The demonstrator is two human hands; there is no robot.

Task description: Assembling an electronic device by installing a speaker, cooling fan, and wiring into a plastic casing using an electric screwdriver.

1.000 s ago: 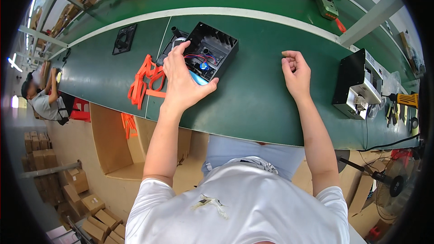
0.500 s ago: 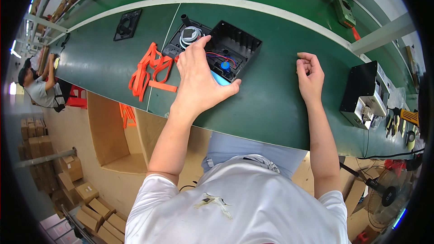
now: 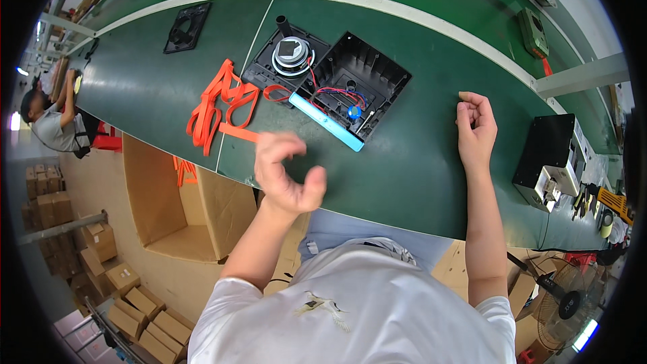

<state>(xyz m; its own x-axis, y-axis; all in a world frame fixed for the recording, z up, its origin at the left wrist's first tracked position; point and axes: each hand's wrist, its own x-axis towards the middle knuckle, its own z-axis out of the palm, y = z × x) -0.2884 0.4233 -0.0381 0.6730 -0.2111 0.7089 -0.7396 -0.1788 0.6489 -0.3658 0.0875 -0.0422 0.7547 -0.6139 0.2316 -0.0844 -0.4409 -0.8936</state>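
In the head view, the only one you have, your left hand [image 3: 280,180] is off the work, thumb parted from the curled fingers, with nothing visible in its grasp. It is motion-blurred, so whether a fingertip brushes the end of the orange strap [image 3: 239,133] beside it is hard to say. Your right hand [image 3: 478,131] is loosely curled; the folded fingers hide the palm, so you can't tell whether it holds anything.

The open black case [image 3: 377,61] lies on the green bench [image 3: 404,168], at one o'clock from your left hand and ten o'clock from your right, touched by neither. At its nine to ten o'clock sits a black panel [image 3: 259,71] bearing a round speaker [image 3: 292,50].

As a judgement, this is an open-assembly stage, between handlings: case and panel are still apart. Any next move on them calls for a fresh grip on the rigid walls and slack kept in the wires [image 3: 328,88].

The case is boxy, with ribbed inner walls and its hollow facing up. Red and blue wires loop inside around a small blue round part [image 3: 354,112], and a red lead runs toward the speaker. A bright blue bar [image 3: 330,123] lies along the case's seven o'clock edge.
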